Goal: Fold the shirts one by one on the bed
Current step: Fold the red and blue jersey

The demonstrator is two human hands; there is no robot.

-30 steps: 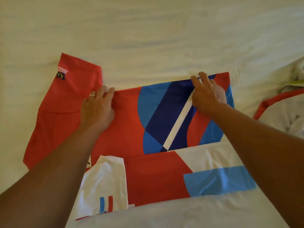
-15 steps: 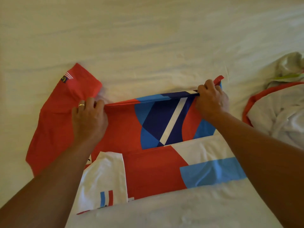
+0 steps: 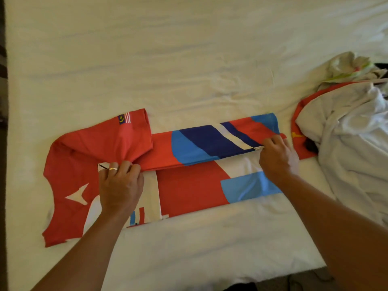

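A red shirt (image 3: 189, 185) with blue, navy and white patches lies spread sideways on the white bed (image 3: 189, 59). Its far long edge is turned over toward me as a band across the middle. My left hand (image 3: 120, 183), with a ring on one finger, grips that folded edge near the sleeve end. My right hand (image 3: 277, 158) pinches the same edge at the hem end. The red sleeve (image 3: 126, 135) with a small flag badge lies bunched behind my left hand.
A heap of unfolded white and red shirts (image 3: 346, 127) lies at the right, close to my right hand. The bed's near edge (image 3: 210, 284) runs along the bottom, and a dark strip borders its left side (image 3: 3, 143).
Both hands have pulled the shirt's far edge toward me, laying it over the middle of the shirt. The sleeve on the left has been dragged in and bunched.
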